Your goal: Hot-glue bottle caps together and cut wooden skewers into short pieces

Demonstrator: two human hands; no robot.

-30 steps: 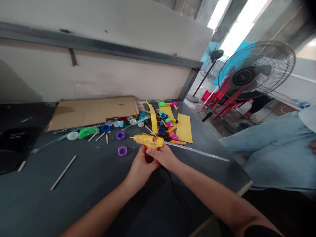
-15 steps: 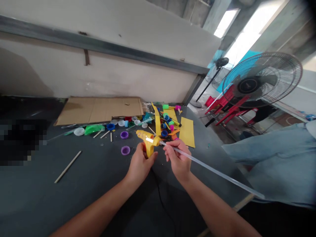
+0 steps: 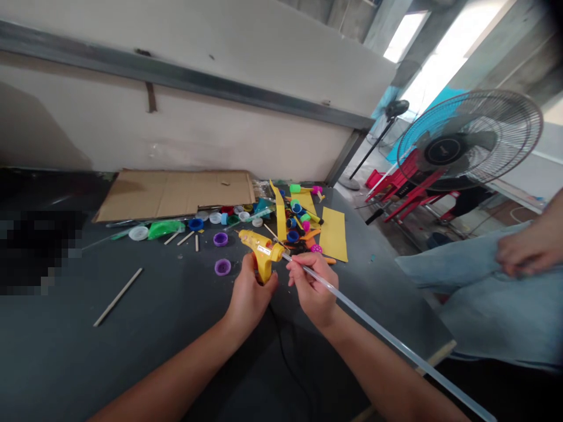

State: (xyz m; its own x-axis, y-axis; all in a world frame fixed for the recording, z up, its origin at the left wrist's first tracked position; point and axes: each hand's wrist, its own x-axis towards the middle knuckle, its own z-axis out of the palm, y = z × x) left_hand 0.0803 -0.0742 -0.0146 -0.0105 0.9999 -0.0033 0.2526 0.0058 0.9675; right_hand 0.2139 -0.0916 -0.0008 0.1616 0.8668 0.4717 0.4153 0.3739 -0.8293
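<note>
My left hand is wrapped round the handle of a yellow glue gun, whose nozzle points to the left. My right hand pinches a long translucent glue stick close to its front end. That end meets the back of the gun, and the rest slants down to the lower right. A black cord runs down below the gun. Two purple bottle caps lie left of the nozzle. Beyond my hands are several coloured caps and bits, with a yellow sheet to their right.
Flat cardboard lies along the back of the dark table. A thin wooden stick rests at left. On the right sit a person in light jeans, whose hand shows, and a large fan.
The other person's hand has come into view over the jeans at right. The glue stick's far end has swung lower and rightward. Both my hands keep their grips.
</note>
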